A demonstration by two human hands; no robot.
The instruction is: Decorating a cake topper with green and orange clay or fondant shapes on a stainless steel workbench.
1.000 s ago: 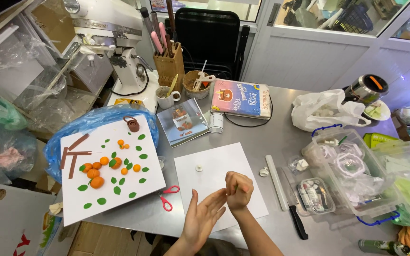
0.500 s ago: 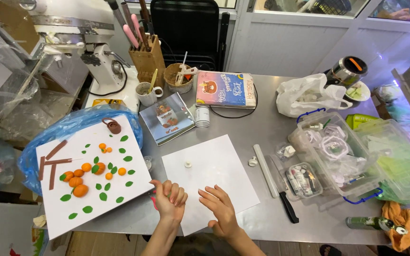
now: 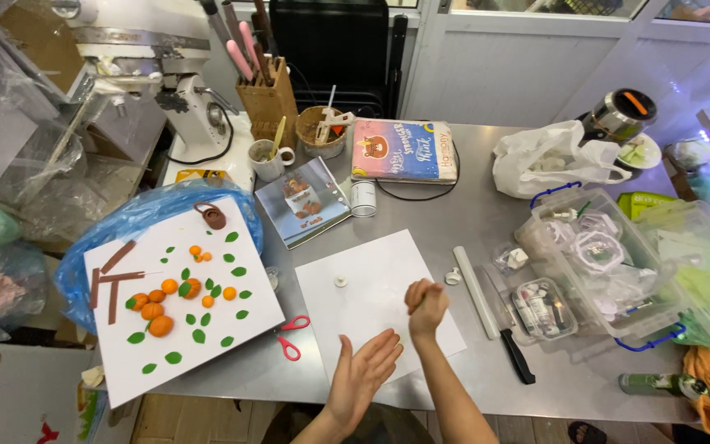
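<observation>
My left hand (image 3: 363, 374) is open, palm up with fingers spread, over the near edge of a white sheet (image 3: 371, 321) on the steel table (image 3: 486, 205). Just to its right, my right hand (image 3: 427, 302) is closed in a fist above the sheet; whether anything is inside it is hidden. A tiny white lump (image 3: 340, 281) lies alone on the sheet. Red scissors (image 3: 293, 337) lie left of the sheet. Further left, a white board (image 3: 207, 345) carries orange balls (image 3: 158, 308), green leaf shapes and brown strips.
A white rolling pin (image 3: 477, 292) and a black-handled knife (image 3: 513, 349) lie right of the sheet. Clear plastic bins (image 3: 601, 263) fill the right side. A book (image 3: 404, 152), mug (image 3: 271, 160), tool block (image 3: 269, 99) and stand mixer (image 3: 182, 90) stand at the back.
Half a second ago both hands lay side by side on the sheet. Now the left has turned palm up and the right has lifted, closed into a fist.
</observation>
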